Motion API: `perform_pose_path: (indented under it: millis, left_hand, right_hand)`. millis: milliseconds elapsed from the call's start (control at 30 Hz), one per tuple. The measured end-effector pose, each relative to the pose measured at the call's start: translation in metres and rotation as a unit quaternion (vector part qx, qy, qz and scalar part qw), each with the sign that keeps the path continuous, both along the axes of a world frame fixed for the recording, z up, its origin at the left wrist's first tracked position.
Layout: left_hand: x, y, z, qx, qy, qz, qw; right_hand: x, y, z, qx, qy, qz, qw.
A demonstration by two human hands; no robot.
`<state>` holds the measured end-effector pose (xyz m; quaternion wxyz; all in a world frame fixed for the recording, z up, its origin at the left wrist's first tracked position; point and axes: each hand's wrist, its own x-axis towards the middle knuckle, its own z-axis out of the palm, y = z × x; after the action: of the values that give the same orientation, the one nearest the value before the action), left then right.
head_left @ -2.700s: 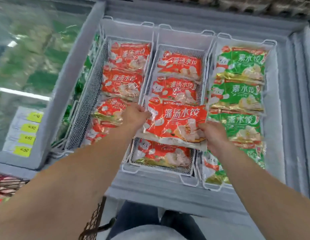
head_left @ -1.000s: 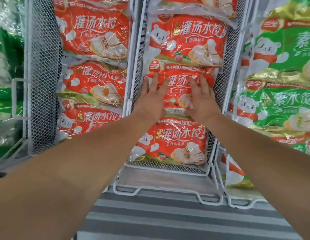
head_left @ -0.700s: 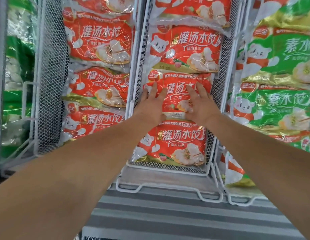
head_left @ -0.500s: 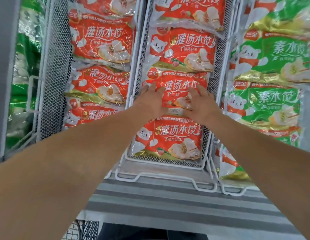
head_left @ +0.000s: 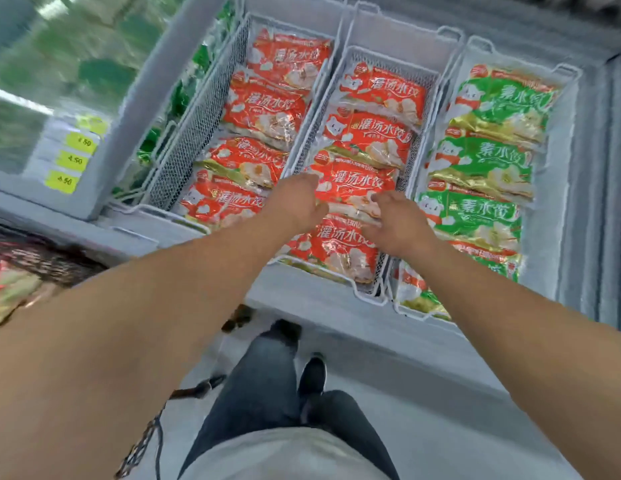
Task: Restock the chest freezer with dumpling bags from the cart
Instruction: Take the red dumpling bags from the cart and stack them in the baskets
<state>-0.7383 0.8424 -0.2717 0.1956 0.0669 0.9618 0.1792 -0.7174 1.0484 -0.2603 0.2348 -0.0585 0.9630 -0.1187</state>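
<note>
Red, glossy plastic covers the dumpling bag (head_left: 357,183) lying third from the back in the middle basket (head_left: 388,57) of the chest freezer (head_left: 337,306), overlapping its neighbours. Both hands hover just above it, the left hand (head_left: 298,202) and right hand (head_left: 395,220) loose-fingered, grasping nothing. The film looks slick and crinkly, its contents probably lumpy, firm and fairly heavy; gripping both short edges seems safest. Big white characters read 灌汤水饺; the green bags (head_left: 482,157) alongside read 素水饺. Yellow price tags (head_left: 73,161) show 4.50.
</note>
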Motion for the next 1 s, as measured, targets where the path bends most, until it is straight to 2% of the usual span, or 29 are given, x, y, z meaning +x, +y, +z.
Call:
perform_pose_path:
  millis: [167, 433, 733, 1000]
  left_hand:
    - [0.076, -0.032, 0.043, 0.027, 0.044, 0.094, 0.994]
    - [0.190, -0.118, 0.076, 0.026, 0.042, 0.239, 0.970]
    - [0.333, -0.254, 0.075, 0.028, 0.039, 0.393, 0.918]
    - [0.451, -0.363, 0.052, 0.051, 0.026, 0.473, 0.879]
  right_hand:
    - [0.048, -0.023, 0.039, 0.003, 0.030, 0.046, 0.999]
    - [0.111, -0.119, 0.073, -0.017, 0.050, 0.140, 0.989]
    - [0.201, -0.278, 0.078, -0.050, 0.059, 0.257, 0.963]
    - [0.285, -0.400, 0.052, -0.058, 0.021, 0.301, 0.952]
